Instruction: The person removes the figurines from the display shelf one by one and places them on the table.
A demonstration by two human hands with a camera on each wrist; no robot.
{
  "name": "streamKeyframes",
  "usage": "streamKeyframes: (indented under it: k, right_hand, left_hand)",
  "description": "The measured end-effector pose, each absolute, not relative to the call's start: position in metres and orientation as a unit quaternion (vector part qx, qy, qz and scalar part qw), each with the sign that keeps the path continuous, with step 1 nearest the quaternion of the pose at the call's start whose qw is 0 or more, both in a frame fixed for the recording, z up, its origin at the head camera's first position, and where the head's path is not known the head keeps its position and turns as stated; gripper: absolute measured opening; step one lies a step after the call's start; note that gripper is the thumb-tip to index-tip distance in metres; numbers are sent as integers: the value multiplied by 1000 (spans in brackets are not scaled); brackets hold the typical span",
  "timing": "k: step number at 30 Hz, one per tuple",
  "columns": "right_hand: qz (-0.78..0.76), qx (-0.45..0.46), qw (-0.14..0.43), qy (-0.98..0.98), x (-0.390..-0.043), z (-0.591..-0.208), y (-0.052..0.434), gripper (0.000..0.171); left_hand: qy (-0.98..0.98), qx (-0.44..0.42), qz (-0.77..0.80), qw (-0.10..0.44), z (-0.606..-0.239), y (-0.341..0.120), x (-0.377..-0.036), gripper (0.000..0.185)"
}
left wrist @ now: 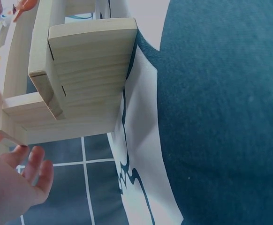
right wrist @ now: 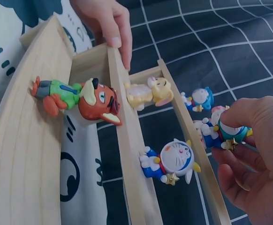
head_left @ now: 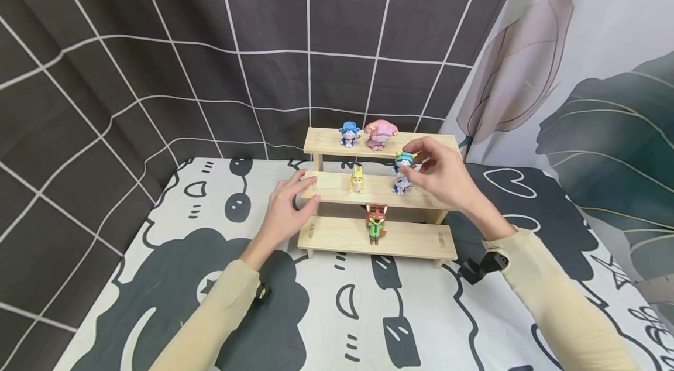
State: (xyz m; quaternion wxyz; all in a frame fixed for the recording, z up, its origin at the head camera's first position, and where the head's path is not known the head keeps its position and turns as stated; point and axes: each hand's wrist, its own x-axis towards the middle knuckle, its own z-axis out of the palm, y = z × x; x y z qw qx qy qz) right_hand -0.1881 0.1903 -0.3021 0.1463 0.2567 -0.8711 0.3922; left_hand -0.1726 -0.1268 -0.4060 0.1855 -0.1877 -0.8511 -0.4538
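Note:
A three-step wooden shelf (head_left: 337,236) stands on the patterned table. My left hand (head_left: 291,202) rests on the left end of the middle step (left wrist: 19,110), fingers lying along its edge. My right hand (head_left: 439,175) pinches a small teal-hatted figure (head_left: 404,161) above the right end of the middle step; the figure (right wrist: 230,133) shows between thumb and fingers in the right wrist view. Just below it stands a blue-and-white cat figure (head_left: 402,185) (right wrist: 171,161). A yellow rabbit figure (head_left: 357,179) stands mid-step, and a fox figure (head_left: 375,223) on the bottom step.
On the top step stand a blue figure (head_left: 348,133) and a pink figure (head_left: 380,134). A dark checked cloth (head_left: 210,55) hangs close behind the shelf, a leaf-print curtain (head_left: 590,78) at the right. The black-and-white tablecloth (head_left: 368,312) spreads in front.

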Motion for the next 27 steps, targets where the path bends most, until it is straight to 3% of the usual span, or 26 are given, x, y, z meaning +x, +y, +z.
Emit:
streamKeyframes:
  k: [10,27]
  right_hand:
    - [389,244,116,-881,-181,-304,187,30]
    - [402,274,114,-866,-173,-310,179,30]
  left_hand:
    - [-849,-190,-455,189,-407,-127,-173,40]
    - [-850,-191,-452,190,-407,-127,-173,41]
